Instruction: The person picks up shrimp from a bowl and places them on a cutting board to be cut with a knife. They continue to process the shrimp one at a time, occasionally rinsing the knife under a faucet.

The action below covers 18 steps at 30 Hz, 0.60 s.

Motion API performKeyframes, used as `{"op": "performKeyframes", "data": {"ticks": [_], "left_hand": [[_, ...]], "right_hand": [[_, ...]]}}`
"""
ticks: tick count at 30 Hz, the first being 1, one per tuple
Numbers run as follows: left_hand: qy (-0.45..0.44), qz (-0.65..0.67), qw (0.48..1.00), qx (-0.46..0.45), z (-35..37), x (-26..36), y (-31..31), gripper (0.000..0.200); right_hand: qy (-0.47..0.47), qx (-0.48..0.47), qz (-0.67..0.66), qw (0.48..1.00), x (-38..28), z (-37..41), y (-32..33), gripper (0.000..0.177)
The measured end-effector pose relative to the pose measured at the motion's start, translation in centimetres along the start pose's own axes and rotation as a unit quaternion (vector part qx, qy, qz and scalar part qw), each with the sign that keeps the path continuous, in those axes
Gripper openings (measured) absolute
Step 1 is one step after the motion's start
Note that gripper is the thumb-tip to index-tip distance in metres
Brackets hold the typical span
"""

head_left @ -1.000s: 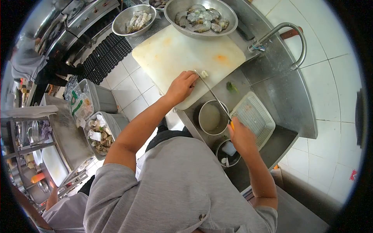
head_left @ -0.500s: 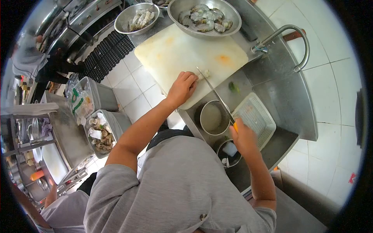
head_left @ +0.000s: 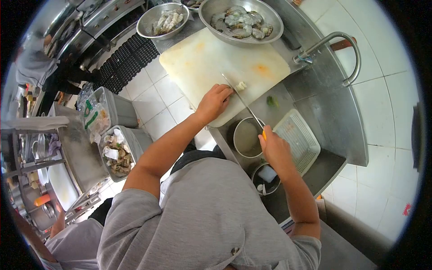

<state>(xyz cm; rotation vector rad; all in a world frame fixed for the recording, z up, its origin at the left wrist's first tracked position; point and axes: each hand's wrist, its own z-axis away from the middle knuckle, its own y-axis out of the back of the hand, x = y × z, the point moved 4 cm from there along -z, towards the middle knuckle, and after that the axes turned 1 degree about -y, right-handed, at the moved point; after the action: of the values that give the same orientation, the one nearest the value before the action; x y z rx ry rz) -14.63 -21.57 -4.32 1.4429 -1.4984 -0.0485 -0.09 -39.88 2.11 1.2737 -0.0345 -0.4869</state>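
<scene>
My right hand [head_left: 274, 150] is wrapped round the yellow handle of a long knife [head_left: 246, 106]. Its blade slants across the near edge of the white cutting board [head_left: 198, 56], tip up and to the left. My left hand [head_left: 215, 103] is closed, fingers curled down on the board right beside the blade; whatever lies under the fingertips is hidden. Just on the other side of the blade is a small pale piece of food [head_left: 241, 85], its kind too small to tell.
Behind the board stand a large metal bowl of shrimp [head_left: 278, 27] and a colander of peeled shrimp [head_left: 143, 31]. The sink holds a pot [head_left: 246, 137], a smaller container [head_left: 265, 179] and a white basket [head_left: 310, 148]. A faucet [head_left: 355, 58] arches at right; bins [head_left: 130, 112] stand left. Other people are nearby.
The knife and my right hand have shifted slightly up and to the left. More of the pale piece now shows beyond the blade. My left hand stays at nearly the same place.
</scene>
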Motion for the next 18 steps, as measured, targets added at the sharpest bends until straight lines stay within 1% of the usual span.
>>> {"op": "performKeyframes", "data": {"ticks": [3, 6, 9, 12, 15, 18], "left_hand": [[0.028, 0.012, 0.999, 0.025, 0.3, 0.1, 0.2, 0.023], [0.040, -0.003, 0.997, 0.059, 0.4, 0.4, 0.6, 0.021], [0.029, -0.004, 0.999, 0.031, 0.5, 0.3, 0.4, 0.018], [0.018, -0.006, 0.999, 0.027, 0.4, 0.2, 0.3, 0.018], [0.007, -0.013, 1.000, 0.019, 0.3, 0.0, 0.2, 0.018], [0.002, -0.008, 1.000, 0.012, 0.3, 0.0, 0.3, 0.019]], "right_hand": [[0.011, 0.019, -0.025, 0.999, 0.9, 0.7, -0.2, 0.024], [0.012, 0.034, -0.016, 0.999, 1.6, 2.9, 0.6, 0.026], [-0.016, -0.041, 0.024, 0.999, 2.3, 4.1, 0.8, 0.028], [-0.007, -0.034, 0.013, 0.999, 2.2, 4.6, 1.2, 0.027], [-0.025, -0.045, 0.025, 0.998, 1.4, 3.0, 0.7, 0.025], [0.005, -0.019, 0.003, 1.000, 0.1, 1.3, 0.5, 0.023]]}}
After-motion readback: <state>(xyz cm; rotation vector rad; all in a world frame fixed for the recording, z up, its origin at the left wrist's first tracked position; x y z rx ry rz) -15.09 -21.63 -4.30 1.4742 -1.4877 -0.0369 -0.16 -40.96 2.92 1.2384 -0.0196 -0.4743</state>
